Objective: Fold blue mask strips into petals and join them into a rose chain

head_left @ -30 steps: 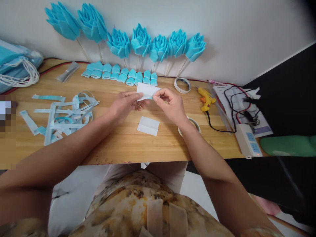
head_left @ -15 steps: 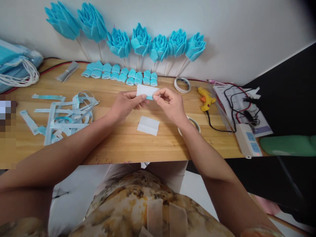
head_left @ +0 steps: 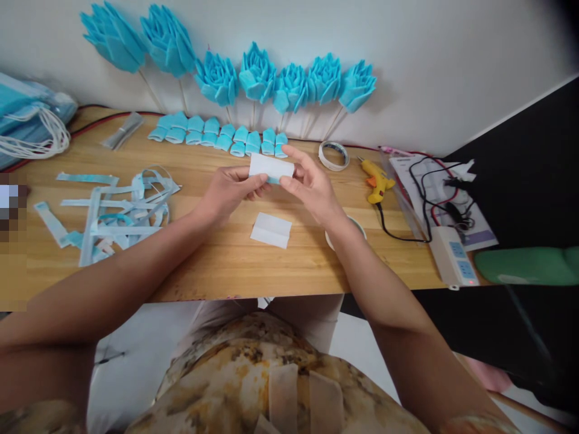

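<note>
A small white piece of fabric (head_left: 272, 164) with a blue folded lower edge is held up over the table between both hands. My left hand (head_left: 228, 190) pinches its left end, thumb in front and fingers behind. My right hand (head_left: 314, 187) grips the lower right corner with the thumb in front, its index finger raised off the piece. Below them, a second white piece (head_left: 271, 230) with a crease lies flat on the table. Beyond the hands runs a row of several folded blue petals (head_left: 211, 131).
Several blue fabric flowers (head_left: 257, 72) on sticks lean against the wall. Cut mask strips (head_left: 131, 208) lie left. On the right are a tape roll (head_left: 333, 157), a yellow glue gun (head_left: 377, 181), a power strip (head_left: 455, 256) and a green bottle (head_left: 525, 266). My right forearm partly covers another roll (head_left: 332, 236).
My right index finger has lifted away from the fabric's edge and stretched upward. The thumb stays on the corner. My left hand and the fabric have hardly moved.
</note>
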### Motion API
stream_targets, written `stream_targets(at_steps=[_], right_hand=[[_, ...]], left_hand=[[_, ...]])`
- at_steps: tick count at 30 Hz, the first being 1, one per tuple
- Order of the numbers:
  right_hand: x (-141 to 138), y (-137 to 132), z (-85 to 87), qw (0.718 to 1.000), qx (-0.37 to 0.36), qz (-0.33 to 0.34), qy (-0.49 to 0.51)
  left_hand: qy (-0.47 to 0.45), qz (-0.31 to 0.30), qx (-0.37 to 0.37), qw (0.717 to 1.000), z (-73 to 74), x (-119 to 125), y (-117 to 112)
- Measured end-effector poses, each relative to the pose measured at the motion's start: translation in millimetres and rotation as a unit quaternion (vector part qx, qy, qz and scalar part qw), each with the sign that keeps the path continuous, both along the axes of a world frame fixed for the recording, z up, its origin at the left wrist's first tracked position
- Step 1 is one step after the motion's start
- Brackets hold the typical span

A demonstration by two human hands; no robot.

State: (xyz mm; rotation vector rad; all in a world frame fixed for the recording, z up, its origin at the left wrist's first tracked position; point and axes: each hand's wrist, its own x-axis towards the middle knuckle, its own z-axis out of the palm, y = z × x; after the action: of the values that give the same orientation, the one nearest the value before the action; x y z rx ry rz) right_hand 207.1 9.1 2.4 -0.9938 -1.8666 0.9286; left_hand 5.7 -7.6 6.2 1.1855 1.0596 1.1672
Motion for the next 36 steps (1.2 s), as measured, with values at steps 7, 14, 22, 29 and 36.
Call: stream_targets(at_steps=[7,14,22,29,36], right_hand=[[1,1,-3.3,0.999,-0.036,-0.005,0.006],[-2,0,-4.4,1.000,-0.015,-0.004,0.002],[-3,-2,-1.3,1.000,-0.003,-0.022,0.002],[-2,0,-2.7,1.000,-0.014,-0.010,0.020],[3,-1,6.5,0.998,0.038,-0.057,0.011]], left_hand=[[0.005,-0.001,-0.001,1.000,2.0,1,0],[-0.084,-0.012,-0.003,0.996,1.9,1,-1],[-0.106,-0.070,-0.018,0.992,-3.7,4,-5],[-0.009,-0.031,-0.032,0.999,-1.7,4,-3],[-0.069,-0.030,-0.039,0.996,0.8,1,0]])
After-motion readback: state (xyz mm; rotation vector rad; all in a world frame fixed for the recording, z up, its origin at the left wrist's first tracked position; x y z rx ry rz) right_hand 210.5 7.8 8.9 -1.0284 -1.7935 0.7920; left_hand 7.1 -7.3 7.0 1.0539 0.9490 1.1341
